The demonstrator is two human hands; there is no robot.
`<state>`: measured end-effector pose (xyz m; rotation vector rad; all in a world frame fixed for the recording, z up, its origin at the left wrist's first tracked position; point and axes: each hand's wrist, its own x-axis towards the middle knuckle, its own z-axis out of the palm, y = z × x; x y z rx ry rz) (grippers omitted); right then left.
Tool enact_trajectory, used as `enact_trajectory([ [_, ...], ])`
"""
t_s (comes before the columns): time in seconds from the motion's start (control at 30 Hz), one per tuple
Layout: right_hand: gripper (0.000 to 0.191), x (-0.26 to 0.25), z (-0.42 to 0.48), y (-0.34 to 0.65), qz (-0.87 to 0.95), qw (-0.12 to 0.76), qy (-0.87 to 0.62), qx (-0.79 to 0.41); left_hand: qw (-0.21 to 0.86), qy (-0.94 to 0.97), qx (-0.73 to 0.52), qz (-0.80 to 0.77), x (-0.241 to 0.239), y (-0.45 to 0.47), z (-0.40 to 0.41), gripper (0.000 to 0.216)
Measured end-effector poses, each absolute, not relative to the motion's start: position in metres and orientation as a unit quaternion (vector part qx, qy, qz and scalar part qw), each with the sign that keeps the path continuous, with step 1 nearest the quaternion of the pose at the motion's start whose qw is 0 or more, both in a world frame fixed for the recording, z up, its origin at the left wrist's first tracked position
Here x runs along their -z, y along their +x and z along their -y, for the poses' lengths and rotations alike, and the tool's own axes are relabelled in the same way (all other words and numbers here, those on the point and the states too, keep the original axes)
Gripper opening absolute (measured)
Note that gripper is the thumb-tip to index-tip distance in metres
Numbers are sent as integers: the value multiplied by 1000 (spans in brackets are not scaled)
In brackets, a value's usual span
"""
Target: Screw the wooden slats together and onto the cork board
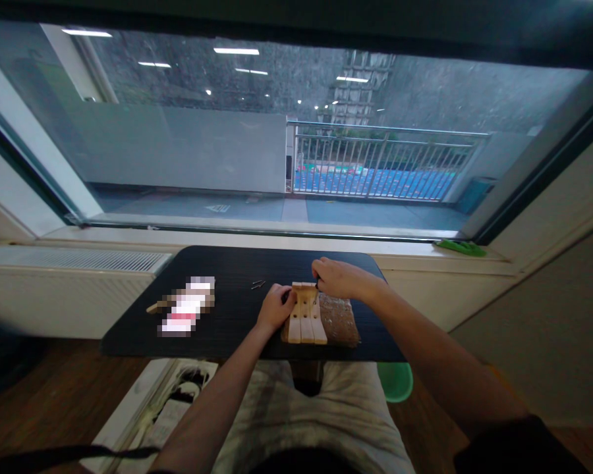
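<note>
A pale wooden piece made of several joined slats with dark holes [305, 322] lies on a rough brown board [338, 321] at the table's front. My left hand [275, 307] has its fingers closed against the left edge of the slatted piece, and a small dark spot shows by the thumb. Above the piece's far right corner, my right hand [337, 278] is closed around a slim dark-handled tool [317, 285], mostly hidden by the fingers. The tool points down at the slats; its tip is too small to make out.
Several screws or nails [257, 284] lie on the black table [232, 332], left of my hands. Farther left is a blurred-out packet [185, 308] with a wooden stick [157, 306] beside it. A green basin [395, 382] and an open white box [143, 401] sit below the table.
</note>
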<state>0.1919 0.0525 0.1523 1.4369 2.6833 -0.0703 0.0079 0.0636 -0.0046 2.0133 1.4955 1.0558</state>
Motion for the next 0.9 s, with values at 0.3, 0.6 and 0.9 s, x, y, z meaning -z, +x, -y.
enact_trajectory([
  [0.3, 22, -157, -52, 188, -887, 54, 457, 44, 214, 712, -394, -540, 6, 8, -64, 23],
  [0.6, 21, -157, -49, 186, -885, 42, 462, 51, 217, 716, -392, -536, 7, 7, -66, 24],
  [0.9, 20, -154, -52, 187, -893, 43, 444, 53, 220, 714, -394, -535, 6, 7, -64, 22],
])
